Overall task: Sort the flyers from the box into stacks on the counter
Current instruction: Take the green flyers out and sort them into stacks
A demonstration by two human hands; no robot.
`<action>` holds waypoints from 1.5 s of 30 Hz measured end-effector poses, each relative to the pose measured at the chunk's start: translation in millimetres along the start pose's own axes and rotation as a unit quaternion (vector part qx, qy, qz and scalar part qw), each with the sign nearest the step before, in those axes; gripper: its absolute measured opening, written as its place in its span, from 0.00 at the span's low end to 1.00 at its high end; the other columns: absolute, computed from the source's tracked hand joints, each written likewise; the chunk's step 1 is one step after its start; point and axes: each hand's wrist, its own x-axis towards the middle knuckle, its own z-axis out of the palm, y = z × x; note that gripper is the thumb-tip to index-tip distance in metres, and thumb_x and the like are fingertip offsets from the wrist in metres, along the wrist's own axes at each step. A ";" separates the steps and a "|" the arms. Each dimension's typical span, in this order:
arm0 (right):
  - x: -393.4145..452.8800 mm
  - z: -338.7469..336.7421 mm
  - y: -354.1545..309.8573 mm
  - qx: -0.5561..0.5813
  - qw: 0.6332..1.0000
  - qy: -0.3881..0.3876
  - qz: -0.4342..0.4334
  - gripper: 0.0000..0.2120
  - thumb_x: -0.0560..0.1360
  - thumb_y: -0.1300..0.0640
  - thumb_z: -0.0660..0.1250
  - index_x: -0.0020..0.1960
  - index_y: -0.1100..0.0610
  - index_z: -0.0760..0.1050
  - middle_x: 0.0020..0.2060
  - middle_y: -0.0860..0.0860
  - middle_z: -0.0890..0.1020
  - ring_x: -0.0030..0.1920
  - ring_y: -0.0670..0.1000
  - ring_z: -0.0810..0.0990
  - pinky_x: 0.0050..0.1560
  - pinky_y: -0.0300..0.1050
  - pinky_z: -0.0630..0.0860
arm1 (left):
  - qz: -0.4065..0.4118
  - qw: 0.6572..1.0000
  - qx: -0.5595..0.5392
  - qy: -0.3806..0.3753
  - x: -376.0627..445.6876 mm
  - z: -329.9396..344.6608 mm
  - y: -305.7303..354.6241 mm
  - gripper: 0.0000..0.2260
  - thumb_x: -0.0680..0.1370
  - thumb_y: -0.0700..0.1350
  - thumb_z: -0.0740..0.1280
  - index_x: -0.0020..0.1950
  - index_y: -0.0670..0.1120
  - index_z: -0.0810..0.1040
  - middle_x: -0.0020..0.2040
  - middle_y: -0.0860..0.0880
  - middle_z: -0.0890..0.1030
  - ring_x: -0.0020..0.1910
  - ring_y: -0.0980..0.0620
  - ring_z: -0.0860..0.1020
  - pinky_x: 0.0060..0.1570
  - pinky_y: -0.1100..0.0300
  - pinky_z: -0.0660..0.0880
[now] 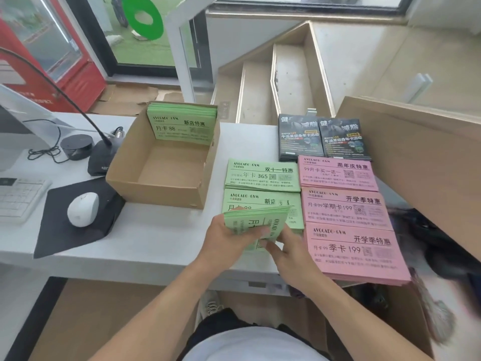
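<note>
I am standing at a white counter (pixel 145 238), and daylight is coming in through a glass door (pixel 145 35) ahead of me, where a green ring sticker (pixel 141 18) is showing on the pane and green ground is lying outside. A red drinks fridge (pixel 52 56) is standing to the left of that door, and flattened cardboard (pixel 130 96) is lying on the floor in front of it. Pale steps (pixel 273 82) with wooden sides are climbing away behind the counter, and a wooden panel (pixel 416 142) is slanting across my right side.
</note>
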 end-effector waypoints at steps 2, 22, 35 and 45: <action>-1.1 -2.2 -2.3 0.009 1.000 0.008 -0.010 0.21 0.82 0.64 0.64 0.61 0.37 0.72 0.57 0.34 0.81 0.61 0.39 0.78 0.61 0.39 0.74 | 0.012 1.000 -0.008 -0.002 -1.1 2.1 1.8 0.11 0.72 0.34 0.77 0.53 0.43 0.85 0.52 0.49 0.87 0.54 0.49 0.85 0.52 0.55 0.82; 29.0 -51.6 1.1 0.085 0.986 0.103 0.095 0.10 0.76 0.65 0.73 0.54 0.54 0.80 0.49 0.48 0.87 0.53 0.51 0.85 0.55 0.54 0.82 | -0.089 0.975 -0.173 0.107 55.5 -27.7 2.7 0.10 0.76 0.43 0.73 0.55 0.42 0.80 0.53 0.42 0.85 0.52 0.43 0.82 0.53 0.47 0.77; 160.2 -76.0 -43.2 -0.074 0.962 0.225 0.135 0.20 0.77 0.60 0.73 0.65 0.46 0.74 0.57 0.45 0.77 0.45 0.46 0.83 0.39 0.42 0.82 | -0.111 0.959 0.225 0.130 142.6 -35.6 -7.7 0.12 0.85 0.41 0.57 0.66 0.55 0.66 0.49 0.60 0.75 0.41 0.59 0.74 0.32 0.70 0.66; 212.0 -75.4 -11.3 -0.248 0.951 0.155 0.104 0.18 0.77 0.61 0.72 0.65 0.51 0.75 0.64 0.47 0.72 0.50 0.46 0.77 0.51 0.40 0.77 | -0.156 0.950 0.221 0.155 183.4 -30.5 -37.7 0.24 0.81 0.34 0.58 0.75 0.52 0.66 0.63 0.53 0.77 0.53 0.51 0.78 0.42 0.59 0.76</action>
